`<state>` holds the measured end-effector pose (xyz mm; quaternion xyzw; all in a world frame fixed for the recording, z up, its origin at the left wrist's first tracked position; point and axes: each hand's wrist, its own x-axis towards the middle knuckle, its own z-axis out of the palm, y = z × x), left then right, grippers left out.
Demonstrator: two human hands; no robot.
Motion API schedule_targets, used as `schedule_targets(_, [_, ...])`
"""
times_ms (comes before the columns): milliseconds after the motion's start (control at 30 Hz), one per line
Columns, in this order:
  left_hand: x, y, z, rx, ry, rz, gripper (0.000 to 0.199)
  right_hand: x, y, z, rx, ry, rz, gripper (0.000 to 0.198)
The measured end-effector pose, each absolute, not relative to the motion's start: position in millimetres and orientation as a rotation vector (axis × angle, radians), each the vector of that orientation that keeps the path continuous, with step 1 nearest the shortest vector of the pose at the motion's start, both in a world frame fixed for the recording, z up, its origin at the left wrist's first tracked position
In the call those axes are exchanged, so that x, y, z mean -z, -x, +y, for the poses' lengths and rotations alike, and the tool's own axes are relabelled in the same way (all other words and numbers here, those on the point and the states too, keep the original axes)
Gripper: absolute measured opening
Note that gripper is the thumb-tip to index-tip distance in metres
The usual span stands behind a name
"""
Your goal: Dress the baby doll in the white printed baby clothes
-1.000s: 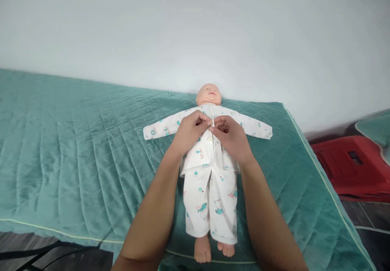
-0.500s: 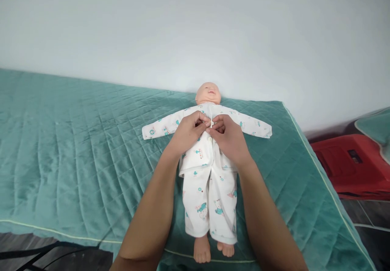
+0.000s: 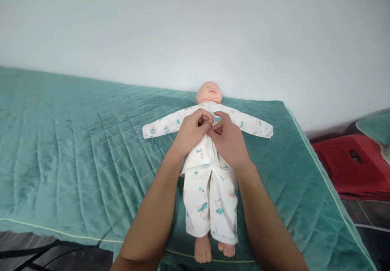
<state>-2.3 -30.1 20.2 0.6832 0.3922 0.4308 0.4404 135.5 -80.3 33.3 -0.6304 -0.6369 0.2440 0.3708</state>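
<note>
A baby doll (image 3: pixel 209 92) lies on its back with its arms spread, dressed in a white printed shirt (image 3: pixel 199 153) and matching pants (image 3: pixel 197 200). Over the chest, my left hand (image 3: pixel 195 128) pinches the front edge of the shirt. Opposite it, my right hand (image 3: pixel 227 137) has its thumb and fingertips closed on the same shirt front, close to a button that my fingers partly cover. A lower button (image 3: pixel 209 138) shows just beneath my hands. Both bare feet of the doll stick out of the pant legs.
Green quilted cloth (image 3: pixel 76 153) covers the surface under the doll, with a pale wall (image 3: pixel 152 31) behind. A red plastic stool or chair (image 3: pixel 353 165) stands off the right edge. Black metal bars (image 3: pixel 36 252) show at lower left.
My right hand's fingers have shifted slightly at the shirt front, its index finger now more lifted. My left hand stays pinched on the shirt. The button between them is more covered.
</note>
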Motion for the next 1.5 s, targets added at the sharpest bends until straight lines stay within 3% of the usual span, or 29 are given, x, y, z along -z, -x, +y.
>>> schedule_targets(333, [-18.6, 8.4, -27.4, -1.060, -1.750, 1.098, 0.013, -33.9, -135.9, -84.6, -0.582, 1.677, -1.682, 0.037])
schedule_targets(533, [-23.6, 16.4, -30.1, -1.046, -1.661, 1.044, 0.016, -44.5, -135.0, -102.9, -0.398, 1.870, -1.735, 0.015])
schedule_targets(633, [-31.2, 23.2, -33.1, -0.918, -1.724, 0.981, 0.016, -48.8, -138.3, -109.0, -0.404, 1.919, -1.817, 0.024])
schedule_targets(800, [-43.1, 30.9, -38.5, -0.682, -1.889, 0.890, 0.015, -50.1, -154.9, -104.0, -0.610, 1.769, -1.907, 0.039])
schedule_targets(1033, [-42.7, 27.4, -41.7, -0.613, -2.070, 0.943, 0.009, -44.9, -169.7, -96.8, -1.016, 1.542, -1.706, 0.050])
schedule_targets(1200, [-43.1, 27.7, -42.1, -0.630, -1.992, 0.898, 0.014, -38.8, -172.5, -92.2, -1.268, 1.348, -1.566, 0.051])
schedule_targets(1500, [-44.1, 31.6, -41.7, -0.602, -1.848, 0.780, 0.013, -48.9, -153.7, -99.2, -1.351, 1.093, -1.441, 0.044])
